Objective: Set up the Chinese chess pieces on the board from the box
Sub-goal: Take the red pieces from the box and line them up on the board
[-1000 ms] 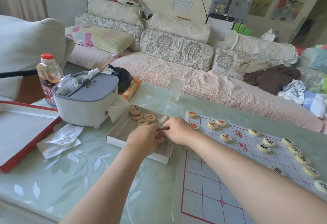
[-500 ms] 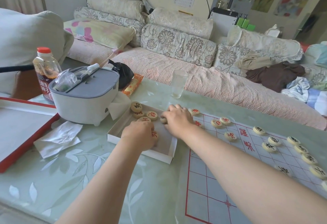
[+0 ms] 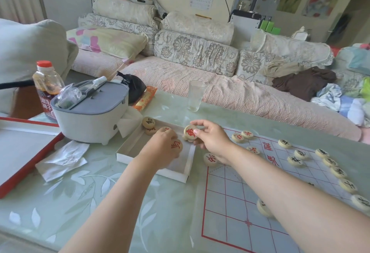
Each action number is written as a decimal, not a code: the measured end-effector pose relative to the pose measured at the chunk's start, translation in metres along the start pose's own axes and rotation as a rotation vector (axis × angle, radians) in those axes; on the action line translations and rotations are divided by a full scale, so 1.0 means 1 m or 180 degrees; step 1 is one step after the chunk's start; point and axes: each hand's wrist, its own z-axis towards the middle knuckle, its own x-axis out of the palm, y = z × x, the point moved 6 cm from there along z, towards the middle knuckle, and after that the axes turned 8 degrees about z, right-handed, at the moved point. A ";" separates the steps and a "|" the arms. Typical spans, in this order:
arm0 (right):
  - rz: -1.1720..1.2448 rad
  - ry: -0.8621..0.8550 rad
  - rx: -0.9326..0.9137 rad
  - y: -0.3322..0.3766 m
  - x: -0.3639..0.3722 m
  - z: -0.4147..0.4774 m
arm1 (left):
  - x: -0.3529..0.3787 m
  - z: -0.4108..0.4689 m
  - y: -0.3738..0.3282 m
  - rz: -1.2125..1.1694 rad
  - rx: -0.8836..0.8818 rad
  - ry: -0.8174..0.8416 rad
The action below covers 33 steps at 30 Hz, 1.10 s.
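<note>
Far out at nine o'clock, a red-edged lid (image 3: 30, 164) flat on the table (image 3: 100, 202). At its two o'clock, a red-capped bottle (image 3: 47, 84) behind a grey-topped white tub (image 3: 90, 120). At three o'clock of the tub, the shallow white box (image 3: 128, 148), spare pieces (image 3: 148, 122) in its far corner. Inside the box, left hand (image 3: 162, 148), fingers curled down, pinching a red-marked piece (image 3: 176, 145) at the thumb side. At its two o'clock, right hand (image 3: 212, 138), thumb and fingertips closed on a lifted red piece (image 3: 190, 131), face tilted toward the camera. At three o'clock of the box, the board (image 3: 240, 202): red pieces (image 3: 238, 137) at its far left, black pieces (image 3: 338, 172) down its right edge.
</note>
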 end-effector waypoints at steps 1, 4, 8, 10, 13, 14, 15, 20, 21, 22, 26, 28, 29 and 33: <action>0.0108 0.0069 0.0095 -0.003 -0.005 -0.007 | 0.001 -0.002 -0.007 -0.0075 0.0079 -0.0019; 0.0408 0.0163 0.0303 -0.011 -0.023 -0.024 | 0.003 -0.010 -0.031 -0.0374 0.0225 -0.0016; 0.0673 0.0215 0.0477 -0.014 -0.046 -0.047 | 0.008 -0.021 -0.060 -0.0625 0.0479 0.0089; 0.0394 0.0219 0.0474 -0.016 -0.058 -0.058 | 0.014 -0.024 -0.071 -0.0604 0.0591 0.0195; -0.0058 0.0134 0.0427 -0.021 -0.075 -0.069 | 0.021 -0.027 -0.082 -0.0601 0.0639 0.0355; -0.0266 0.0080 0.0384 -0.020 -0.080 -0.073 | 0.023 -0.028 -0.085 -0.0563 0.0646 0.0394; -0.0504 0.0036 0.0340 -0.020 -0.084 -0.077 | 0.024 -0.028 -0.087 -0.0513 0.0653 0.0423; -0.1517 0.0354 0.0264 -0.024 -0.088 -0.110 | 0.027 -0.032 -0.094 -0.0178 0.0651 0.0380; -0.1751 0.0400 0.0275 -0.026 -0.088 -0.117 | 0.028 -0.033 -0.095 -0.0134 0.0643 0.0389; -0.1948 0.0454 0.0274 -0.027 -0.088 -0.124 | 0.029 -0.034 -0.096 -0.0117 0.0632 0.0412; -0.1948 0.0739 0.0225 -0.031 -0.075 -0.151 | 0.030 -0.037 -0.098 -0.0136 0.0582 0.0404; -0.1990 0.0815 0.0082 -0.030 -0.064 -0.162 | 0.028 -0.038 -0.097 -0.0185 0.0555 0.0321; -0.2049 0.0873 -0.0008 -0.029 -0.057 -0.167 | 0.027 -0.039 -0.097 -0.0206 0.0534 0.0289; -0.2117 0.1082 -0.0197 -0.025 -0.030 -0.182 | 0.025 -0.046 -0.093 -0.0296 0.0482 0.0232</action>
